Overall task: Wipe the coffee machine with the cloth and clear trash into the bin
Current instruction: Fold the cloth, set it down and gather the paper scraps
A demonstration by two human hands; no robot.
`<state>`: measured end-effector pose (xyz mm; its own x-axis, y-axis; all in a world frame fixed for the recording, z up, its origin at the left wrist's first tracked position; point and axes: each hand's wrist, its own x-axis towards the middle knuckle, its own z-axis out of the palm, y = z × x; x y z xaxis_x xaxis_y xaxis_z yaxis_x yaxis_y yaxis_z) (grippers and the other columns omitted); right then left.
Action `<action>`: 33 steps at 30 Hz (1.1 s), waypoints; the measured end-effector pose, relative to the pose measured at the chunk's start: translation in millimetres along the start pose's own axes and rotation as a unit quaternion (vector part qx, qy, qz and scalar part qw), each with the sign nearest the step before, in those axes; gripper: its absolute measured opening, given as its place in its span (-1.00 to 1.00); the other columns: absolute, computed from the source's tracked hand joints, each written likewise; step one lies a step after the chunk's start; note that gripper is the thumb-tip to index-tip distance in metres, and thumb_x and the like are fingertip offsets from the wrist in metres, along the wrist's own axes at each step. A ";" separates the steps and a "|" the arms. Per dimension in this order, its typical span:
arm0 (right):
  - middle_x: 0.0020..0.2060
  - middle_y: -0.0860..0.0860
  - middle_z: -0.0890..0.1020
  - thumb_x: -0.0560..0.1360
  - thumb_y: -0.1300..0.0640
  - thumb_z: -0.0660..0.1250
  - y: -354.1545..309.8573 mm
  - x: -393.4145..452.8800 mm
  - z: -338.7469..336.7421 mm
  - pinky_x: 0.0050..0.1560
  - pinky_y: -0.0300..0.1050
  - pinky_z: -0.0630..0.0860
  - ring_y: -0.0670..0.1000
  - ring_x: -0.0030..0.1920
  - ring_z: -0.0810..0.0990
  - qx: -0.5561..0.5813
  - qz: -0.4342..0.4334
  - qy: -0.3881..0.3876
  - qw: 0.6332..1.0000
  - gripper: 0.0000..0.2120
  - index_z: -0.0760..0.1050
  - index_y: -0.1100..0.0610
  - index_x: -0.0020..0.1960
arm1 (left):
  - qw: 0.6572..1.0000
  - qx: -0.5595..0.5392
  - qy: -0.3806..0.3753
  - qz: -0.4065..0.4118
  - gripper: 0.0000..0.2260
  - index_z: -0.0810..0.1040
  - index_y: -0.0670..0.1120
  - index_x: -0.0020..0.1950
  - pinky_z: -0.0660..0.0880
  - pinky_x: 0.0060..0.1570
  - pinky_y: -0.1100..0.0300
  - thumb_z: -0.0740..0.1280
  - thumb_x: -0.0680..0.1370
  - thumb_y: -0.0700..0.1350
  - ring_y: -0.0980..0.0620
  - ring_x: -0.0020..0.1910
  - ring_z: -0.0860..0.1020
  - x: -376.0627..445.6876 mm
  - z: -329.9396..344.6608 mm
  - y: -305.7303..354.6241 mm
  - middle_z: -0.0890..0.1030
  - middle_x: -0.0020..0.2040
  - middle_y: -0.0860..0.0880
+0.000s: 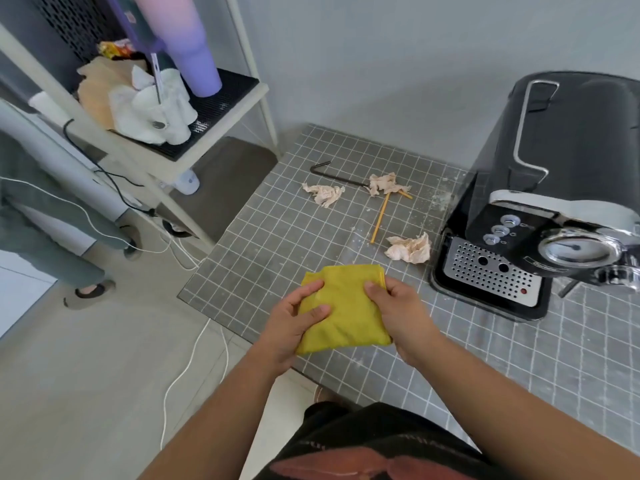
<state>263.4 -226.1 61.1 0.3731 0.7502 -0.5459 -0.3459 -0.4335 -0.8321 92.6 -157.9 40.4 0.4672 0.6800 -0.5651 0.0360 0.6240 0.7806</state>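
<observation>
A folded yellow cloth (343,306) is held over the near left part of the grey tiled counter (277,237). My left hand (294,323) grips its left side and my right hand (398,310) grips its right side. The black and chrome coffee machine (554,202) stands on the right of the counter, apart from the cloth. Three crumpled paper napkins lie on the counter: one (323,194) at the far left, one (384,183) at the far middle, one (410,248) beside the machine's drip tray. A yellow straw (379,218) and a black bent straw (332,173) lie among them. No bin is in view.
White crumbs dust the counter near the machine. A white shelf rack (166,109) at the left holds a purple tumbler (194,53) and white cups. Another person's legs (52,220) stand at the far left. White and black cables (194,358) run across the floor.
</observation>
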 end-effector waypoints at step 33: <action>-0.14 0.01 0.69 0.56 0.03 0.30 44.8 -47.7 -152.1 -0.04 0.13 0.63 0.07 -0.10 0.67 -0.075 -0.043 0.283 0.955 -0.91 0.57 -0.07 0.01 | 0.865 0.423 -0.231 0.141 -0.63 0.47 0.31 0.26 0.56 0.04 0.07 0.35 0.55 -0.09 0.06 -0.05 0.57 69.4 130.7 -12.2 0.55 0.23 0.13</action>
<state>361.0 -357.2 35.0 0.8156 0.4143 -0.4040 -0.1806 -0.4811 -0.8579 240.1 -168.6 26.5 0.8589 0.4110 -0.3055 0.4047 -0.1794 0.8967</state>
